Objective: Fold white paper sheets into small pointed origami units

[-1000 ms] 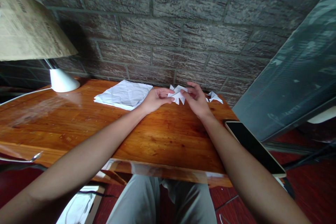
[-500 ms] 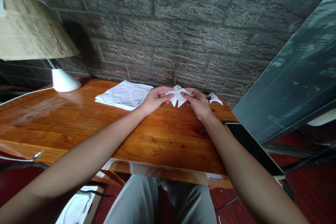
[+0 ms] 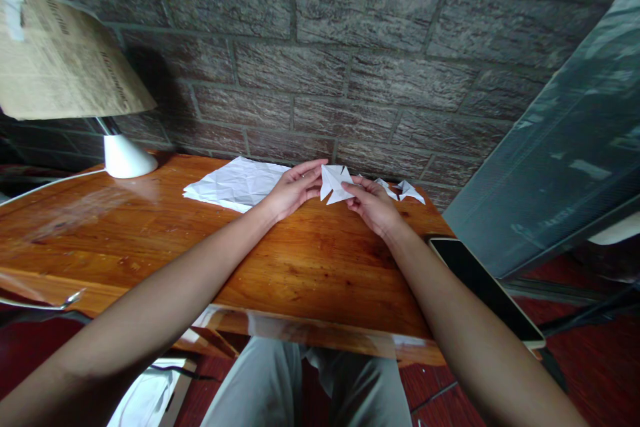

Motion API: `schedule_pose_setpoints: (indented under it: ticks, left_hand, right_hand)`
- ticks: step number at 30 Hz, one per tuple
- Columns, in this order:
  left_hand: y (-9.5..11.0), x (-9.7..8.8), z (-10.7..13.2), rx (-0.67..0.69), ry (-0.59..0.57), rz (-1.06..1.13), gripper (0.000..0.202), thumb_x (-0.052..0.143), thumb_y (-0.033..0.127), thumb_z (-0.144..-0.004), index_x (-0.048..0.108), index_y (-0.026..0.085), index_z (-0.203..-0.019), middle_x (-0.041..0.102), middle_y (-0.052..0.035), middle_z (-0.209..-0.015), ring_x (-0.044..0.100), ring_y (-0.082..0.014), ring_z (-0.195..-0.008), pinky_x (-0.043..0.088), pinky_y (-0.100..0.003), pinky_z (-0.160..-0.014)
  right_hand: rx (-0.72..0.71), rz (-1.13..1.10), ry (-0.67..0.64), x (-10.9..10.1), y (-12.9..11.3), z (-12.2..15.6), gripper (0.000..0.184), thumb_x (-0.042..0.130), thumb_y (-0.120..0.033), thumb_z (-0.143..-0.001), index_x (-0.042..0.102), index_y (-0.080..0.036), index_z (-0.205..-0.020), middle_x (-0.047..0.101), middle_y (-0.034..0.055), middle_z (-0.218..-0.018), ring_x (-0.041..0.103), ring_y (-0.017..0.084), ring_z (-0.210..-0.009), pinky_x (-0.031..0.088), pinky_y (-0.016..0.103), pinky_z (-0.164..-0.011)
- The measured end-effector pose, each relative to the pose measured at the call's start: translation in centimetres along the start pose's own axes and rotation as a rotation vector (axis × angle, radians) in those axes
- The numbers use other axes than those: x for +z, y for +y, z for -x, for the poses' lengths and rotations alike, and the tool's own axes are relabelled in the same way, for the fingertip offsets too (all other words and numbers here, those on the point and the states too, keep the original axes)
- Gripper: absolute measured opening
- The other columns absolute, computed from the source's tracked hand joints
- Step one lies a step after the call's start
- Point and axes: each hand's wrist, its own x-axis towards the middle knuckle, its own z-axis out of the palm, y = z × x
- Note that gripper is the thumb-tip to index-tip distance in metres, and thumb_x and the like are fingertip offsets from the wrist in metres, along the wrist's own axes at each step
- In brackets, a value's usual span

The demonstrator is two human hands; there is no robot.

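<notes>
A white folded paper piece [image 3: 334, 180], with pointed flaps and slits, is held up above the far part of the wooden desk. My right hand [image 3: 373, 203] pinches its right side, the thumb on the front face and the fingers behind. At its left edge is my left hand [image 3: 299, 190], fingers stretched and apart, index fingertip by the upper left corner; whether it touches the paper is hard to see. Beyond my right hand lie small folded white papers [image 3: 411, 191], partly hidden by it. Left of my left hand rest creased white sheets [image 3: 235, 183].
A lamp with a white base [image 3: 127, 157] and newsprint-like shade [image 3: 75, 57] stands at the left of the desk [image 3: 300, 280]. A dark-screened tablet [image 3: 485, 287] lies at the right edge. A brick wall [image 3: 320, 80] rises behind, with a grey-green panel [image 3: 560, 140] at right.
The folded paper has turned and now shows a broader face. My left hand's fingers have loosened from its left side, while my right hand keeps its pinch.
</notes>
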Motion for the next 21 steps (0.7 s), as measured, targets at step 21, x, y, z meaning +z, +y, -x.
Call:
schedule_pose_setpoints:
  ticks: [21]
  left_hand:
    - [0.74,-0.38,0.06,-0.037,0.006,0.048,0.024,0.083,0.020,-0.073,0.077,0.015,-0.095,0.078,-0.0097,-0.101,0.072,-0.0188,-0.093,0.052,-0.038,-0.100]
  right_hand:
    - [-0.078,0.164,-0.194,0.60,0.26,0.43,0.042,0.083,-0.041,-0.071,0.068,-0.021,-0.105,0.073,-0.0006,-0.078,0.061,0.008,-0.054,0.041,0.018,-0.048]
